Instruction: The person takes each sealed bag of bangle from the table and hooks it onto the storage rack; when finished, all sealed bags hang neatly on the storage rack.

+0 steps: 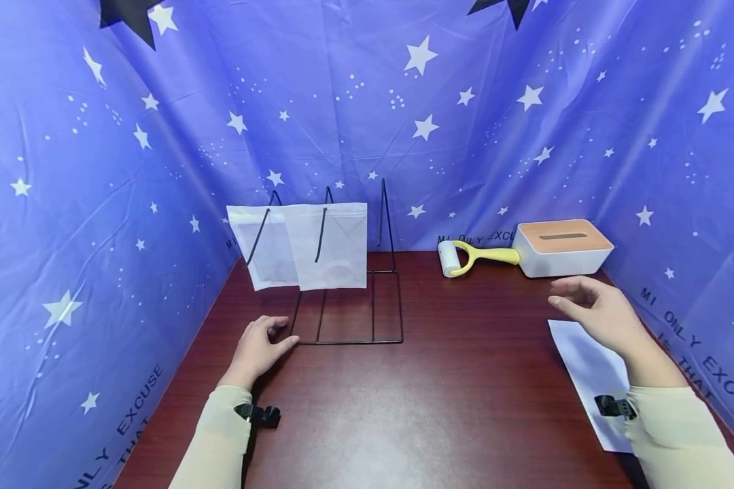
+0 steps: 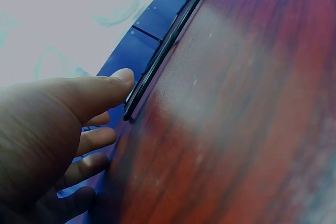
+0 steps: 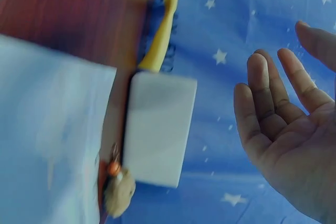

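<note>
My left hand point(image 1: 258, 350) is at the near left corner of a black wire rack point(image 1: 348, 342), thumb tip right at the corner wire. In the left wrist view its other fingers point(image 2: 97, 140) are spread loosely beside the rack, not wrapped round it. Two whitish translucent zip bags point(image 1: 336, 238) stand upright in the rack's dividers, overlapping each other. Over on the right, my right hand point(image 1: 599, 319) hovers with relaxed fingers over a flat white sheet-like piece point(image 1: 578, 360), partly hidden by the hand and sleeve. Nothing is in its palm in the right wrist view.
A white tissue box point(image 1: 563, 255) with a wooden lid stands at the back right. A lint roller point(image 1: 480, 256) with a yellow handle lies against it. A small tan charm point(image 3: 119, 192) with an orange bead shows near the box. Blue star-printed cloth point(image 1: 367, 102) encloses the table.
</note>
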`<state>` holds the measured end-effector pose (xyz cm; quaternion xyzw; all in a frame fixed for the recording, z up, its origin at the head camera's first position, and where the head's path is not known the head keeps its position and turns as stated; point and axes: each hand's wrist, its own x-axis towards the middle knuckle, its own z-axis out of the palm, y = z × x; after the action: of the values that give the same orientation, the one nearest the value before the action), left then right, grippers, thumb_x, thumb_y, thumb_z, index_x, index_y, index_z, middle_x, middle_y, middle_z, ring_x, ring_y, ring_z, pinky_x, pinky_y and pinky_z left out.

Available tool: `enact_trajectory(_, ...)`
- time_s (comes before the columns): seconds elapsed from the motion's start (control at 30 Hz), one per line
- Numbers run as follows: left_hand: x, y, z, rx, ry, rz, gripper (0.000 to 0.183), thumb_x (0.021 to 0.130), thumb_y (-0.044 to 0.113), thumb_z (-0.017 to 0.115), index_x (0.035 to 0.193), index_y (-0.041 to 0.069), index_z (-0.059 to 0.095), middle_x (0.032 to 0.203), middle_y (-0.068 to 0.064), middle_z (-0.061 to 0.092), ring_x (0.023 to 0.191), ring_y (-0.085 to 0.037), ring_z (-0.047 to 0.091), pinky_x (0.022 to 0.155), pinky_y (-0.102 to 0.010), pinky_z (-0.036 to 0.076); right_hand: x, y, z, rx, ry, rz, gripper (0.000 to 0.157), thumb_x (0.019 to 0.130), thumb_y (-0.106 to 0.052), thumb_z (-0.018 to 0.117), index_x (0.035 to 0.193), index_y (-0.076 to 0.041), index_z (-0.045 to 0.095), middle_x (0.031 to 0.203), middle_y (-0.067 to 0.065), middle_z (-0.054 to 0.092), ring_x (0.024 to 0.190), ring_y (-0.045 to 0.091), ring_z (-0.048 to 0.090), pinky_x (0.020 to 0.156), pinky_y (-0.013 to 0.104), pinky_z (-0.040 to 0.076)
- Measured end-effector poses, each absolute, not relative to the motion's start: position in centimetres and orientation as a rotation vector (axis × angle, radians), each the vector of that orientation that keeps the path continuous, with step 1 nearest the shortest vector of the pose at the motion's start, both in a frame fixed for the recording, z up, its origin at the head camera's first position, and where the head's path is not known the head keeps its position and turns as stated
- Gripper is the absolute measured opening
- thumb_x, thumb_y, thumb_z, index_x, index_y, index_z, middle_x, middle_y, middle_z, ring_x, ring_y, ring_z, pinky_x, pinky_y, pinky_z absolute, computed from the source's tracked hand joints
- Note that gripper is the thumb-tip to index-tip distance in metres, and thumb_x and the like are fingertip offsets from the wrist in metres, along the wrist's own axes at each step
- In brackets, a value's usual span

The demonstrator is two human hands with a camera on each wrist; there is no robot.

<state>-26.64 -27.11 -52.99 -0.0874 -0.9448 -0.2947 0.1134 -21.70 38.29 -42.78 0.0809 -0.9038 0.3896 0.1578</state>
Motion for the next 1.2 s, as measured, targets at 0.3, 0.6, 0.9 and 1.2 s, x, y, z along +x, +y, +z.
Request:
enact_trajectory(0.3, -26.6, -27.1, -53.1, -0.304, -2.774, -0.807, 0.052, 0.084, 0.04, 0.089, 0.126, 0.011, 0.077, 0.121, -0.006, 0.07, 0.117, -0.034, 0.055, 0.099, -0.059, 0.039, -20.9, 42.1, -44.3, 0.136, -2.636, 1.075, 0.03, 0.097, -0.021, 0.078, 0.121, -0.005, 0.07, 0.101, -0.015, 0.073, 0.084, -0.005, 0.063, 0.066, 0.015, 0.05)
enact_trajectory(0.6, -26.6, -27.2, -53.1, -0.294, -2.797, -0.812, 0.054, 0.081, 0.038, 0.092, 0.126, 0.012, 0.077, 0.12, -0.005, 0.068, 0.116, -0.031, 0.053, 0.101, -0.057, 0.037, -21.0, 44.3, -44.9, 0.079, -2.687, 1.04, 0.038, 0.098, -0.03, 0.077, 0.125, -0.005, 0.069, 0.122, -0.026, 0.059, 0.087, -0.012, 0.059, 0.067, 0.015, 0.049)
enact_trajectory(0.9, -26.5, -27.2, -53.0, -0.285, -2.801, -0.823, 0.054, 0.081, 0.038, 0.092, 0.126, 0.012, 0.077, 0.12, -0.005, 0.067, 0.117, -0.032, 0.053, 0.1, -0.057, 0.037, -21.0, 46.6, -45.7, -0.019, -2.761, 1.048, 0.051, 0.098, -0.033, 0.077, 0.132, 0.003, 0.064, 0.113, -0.013, 0.067, 0.083, -0.013, 0.059, 0.066, 0.017, 0.05)
enact_trajectory(1.2, -26.6, -27.2, -53.0, -0.283, -2.81, -0.82, 0.054, 0.082, 0.038, 0.091, 0.126, 0.012, 0.077, 0.121, -0.005, 0.067, 0.118, -0.033, 0.053, 0.101, -0.058, 0.037, -21.3, 48.3, -45.9, -0.045, -2.848, 0.972, 0.055, 0.099, -0.031, 0.076, 0.134, 0.009, 0.061, 0.114, 0.025, 0.072, 0.079, -0.012, 0.057, 0.063, 0.02, 0.05)
